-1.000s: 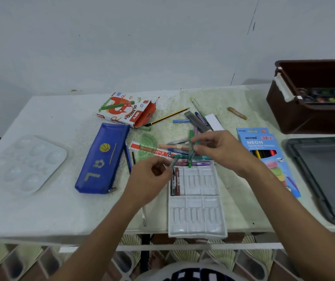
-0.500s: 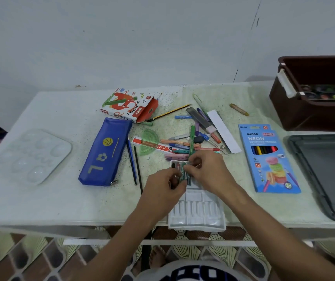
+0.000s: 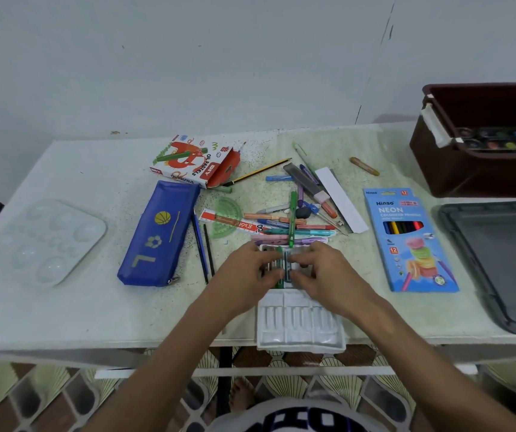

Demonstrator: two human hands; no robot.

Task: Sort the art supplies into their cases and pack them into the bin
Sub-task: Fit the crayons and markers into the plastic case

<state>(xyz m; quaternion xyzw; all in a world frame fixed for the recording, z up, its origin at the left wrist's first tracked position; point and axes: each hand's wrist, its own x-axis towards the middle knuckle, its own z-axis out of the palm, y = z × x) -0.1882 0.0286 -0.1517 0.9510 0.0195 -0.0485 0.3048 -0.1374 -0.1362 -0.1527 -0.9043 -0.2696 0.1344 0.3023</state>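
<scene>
Both sets of fingers are curled onto green oil pastel sticks (image 3: 279,265), left hand (image 3: 247,272) and right hand (image 3: 325,274) pressing them into the far slots of the white moulded plastic tray (image 3: 300,332) at the pale surface's (image 3: 94,307) near edge. Loose pens (image 3: 292,218) lie just beyond; the brown bin (image 3: 456,169) sits far right.

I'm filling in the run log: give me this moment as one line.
step: seating pastels in tray | left hand: on green pastel | right hand: pressing pastels into white tray | bin: holds paint set only

Soft, even, slightly dim light; faint shadows; wide-angle bending at the edges (corners soft, mildly blurred).
</scene>
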